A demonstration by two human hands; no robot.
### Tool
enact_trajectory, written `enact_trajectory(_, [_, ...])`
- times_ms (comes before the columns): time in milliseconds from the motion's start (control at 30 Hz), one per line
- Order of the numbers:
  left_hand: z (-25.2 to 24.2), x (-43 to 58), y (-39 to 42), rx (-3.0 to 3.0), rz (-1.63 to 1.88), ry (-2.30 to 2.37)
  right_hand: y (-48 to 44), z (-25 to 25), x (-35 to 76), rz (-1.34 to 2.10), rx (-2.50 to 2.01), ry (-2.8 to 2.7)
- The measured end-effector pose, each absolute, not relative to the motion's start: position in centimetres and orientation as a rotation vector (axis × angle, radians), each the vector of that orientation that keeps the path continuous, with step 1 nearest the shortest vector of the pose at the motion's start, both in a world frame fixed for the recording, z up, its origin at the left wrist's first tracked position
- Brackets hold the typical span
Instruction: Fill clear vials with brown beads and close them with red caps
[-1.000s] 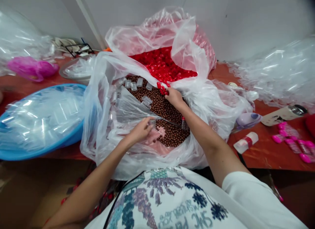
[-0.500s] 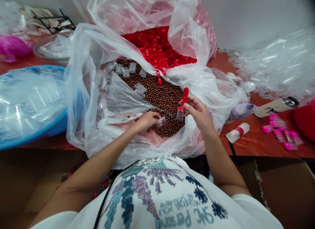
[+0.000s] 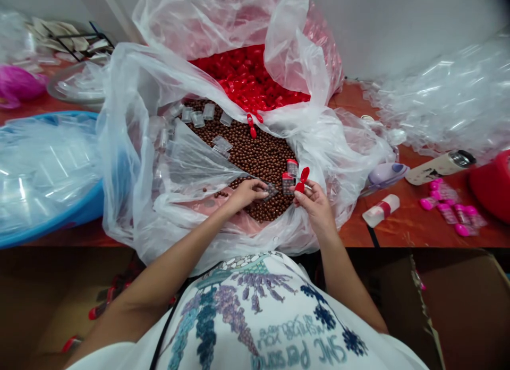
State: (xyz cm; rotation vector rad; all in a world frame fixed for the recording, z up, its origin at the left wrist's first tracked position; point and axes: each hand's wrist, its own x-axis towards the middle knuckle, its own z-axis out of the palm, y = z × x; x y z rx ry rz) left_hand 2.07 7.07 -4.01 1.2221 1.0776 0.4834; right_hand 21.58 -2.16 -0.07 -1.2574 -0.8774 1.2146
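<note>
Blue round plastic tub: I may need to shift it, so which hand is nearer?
Left. The left hand, at the small round brown beads, is right of the tub; the right hand is farther right.

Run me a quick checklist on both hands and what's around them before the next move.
1. Left hand has a grip on a clear container: ok, held at the fingertips.
2. Clear container filled: cannot tell; it is see-through, with brown balls behind it.
3. Right hand has a grip on a red piece: ok.
4. Red piece joined to the clear container: not ok; the two are apart.
5. Right fingertips free of the red-topped containers: cannot tell; they are very close.
6. Brown balls within the left hand's reach: ok, right around its fingertips.
</note>
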Motion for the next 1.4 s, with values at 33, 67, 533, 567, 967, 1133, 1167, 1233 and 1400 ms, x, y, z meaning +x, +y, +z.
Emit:
enact_trajectory(33, [-4.0,1.9,6.9,1.179,0.513,1.061,-2.1,-0.1,21.4,1.213,-1.259,-0.877])
enact_trajectory(67, [-3.9,1.7,6.7,1.134,0.541,1.042,-2.0,-0.2,21.2,1.213,-1.261,-0.881])
enact_trajectory(533, [-1.3,-2.2,3.5,0.799,0.653,0.937,0.4,0.2,16.6,1.196,-1.155,-1.351])
enact_trajectory(567, [-1.1,-2.5,3.2,0.790,0.652,0.929,0.4,0.3,16.3,1.213,-1.137,-1.367])
enact_trajectory(967, [-0.3,-3.4,1.9,0.981,0.775,0.995,0.3,0.4,15.5,1.018,-1.298,-1.528])
enact_trajectory(1133, [-1.3,-3.4,2.0,1.110,0.833,1.037,0.3,0.8,15.8,0.876,-1.272,-1.731])
enact_trajectory(1167, [-1.4,-3.4,1.9,1.125,0.841,1.047,0.3,1.0,15.8,0.845,-1.277,-1.777])
enact_trajectory(1233, [-1.5,-3.4,1.8,1.142,0.857,1.060,0.3,1.2,15.8,0.779,-1.303,-1.865])
enact_trajectory(1400, [-1.3,-3.5,1.4,1.093,0.893,1.096,0.2,1.0,15.0,0.572,-1.294,-2.085])
